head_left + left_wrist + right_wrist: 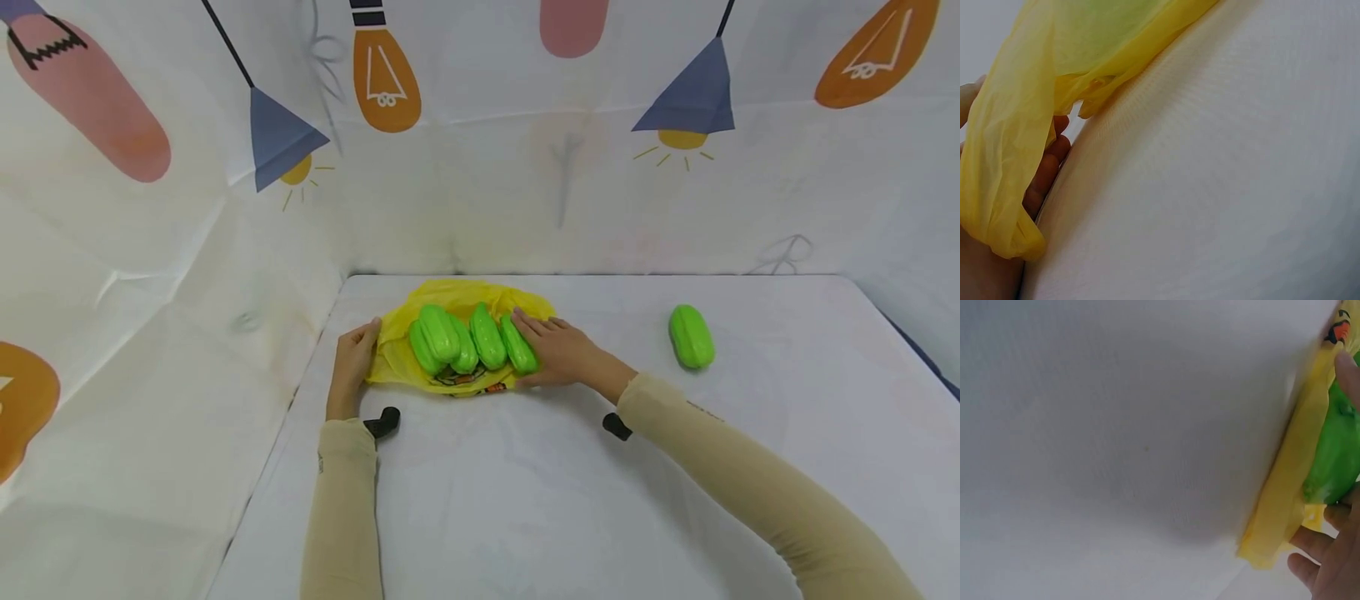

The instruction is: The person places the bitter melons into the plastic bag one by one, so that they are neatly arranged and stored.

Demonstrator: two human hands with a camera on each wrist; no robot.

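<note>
A yellow plastic bag (393, 354) lies spread near the table's back edge, with several glossy green ribbed oblong fruits (438, 333) grouped on it. At the bag's left edge my left hand (354, 358) grips the thin plastic; the left wrist view shows its fingers (1044, 178) partly behind a fold. My right hand (558, 354) spans the rightmost green fruit (517, 343), thumb at its near end and a finger at its far end. That same fruit (1335, 444) appears between thumb and fingers in the right wrist view, beside the bag's edge (1285, 481).
One more green ribbed fruit (692, 337) lies apart on the white table (495, 500), to the right. Black wrist pieces (384, 422) stick out from both sleeves. A white printed sheet (480, 192) hangs behind the table and along its left side.
</note>
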